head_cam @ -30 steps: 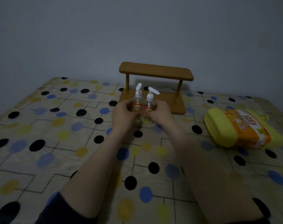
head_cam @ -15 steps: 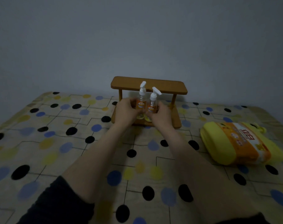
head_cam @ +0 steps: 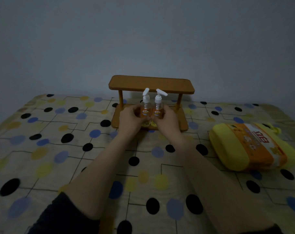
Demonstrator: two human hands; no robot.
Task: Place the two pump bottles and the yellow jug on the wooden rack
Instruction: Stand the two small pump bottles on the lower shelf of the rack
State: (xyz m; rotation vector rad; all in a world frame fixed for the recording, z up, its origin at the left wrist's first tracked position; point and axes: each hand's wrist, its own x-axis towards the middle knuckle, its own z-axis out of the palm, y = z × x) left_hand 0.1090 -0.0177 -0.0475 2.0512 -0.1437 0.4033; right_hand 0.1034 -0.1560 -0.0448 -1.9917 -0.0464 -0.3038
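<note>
Two small clear pump bottles with orange labels and white pumps stand side by side over the lower shelf of the wooden rack [head_cam: 183, 122]. My left hand [head_cam: 130, 119] grips the left pump bottle [head_cam: 145, 108]. My right hand [head_cam: 167, 121] grips the right pump bottle [head_cam: 158, 108]. The bottles' bases are hidden behind my fingers, so contact with the shelf is unclear. The rack's upper shelf [head_cam: 151, 83] is bare. The yellow jug [head_cam: 249, 147] lies on its side on the bed at the right, apart from both hands.
The rack stands at the far edge of a bed covered by a sheet [head_cam: 59, 141] with black, blue and yellow dots. A plain grey wall [head_cam: 143, 39] rises directly behind the rack.
Both hands carried the two pump bottles forward from above the sheet to the rack's lower shelf. The jug has not moved.
</note>
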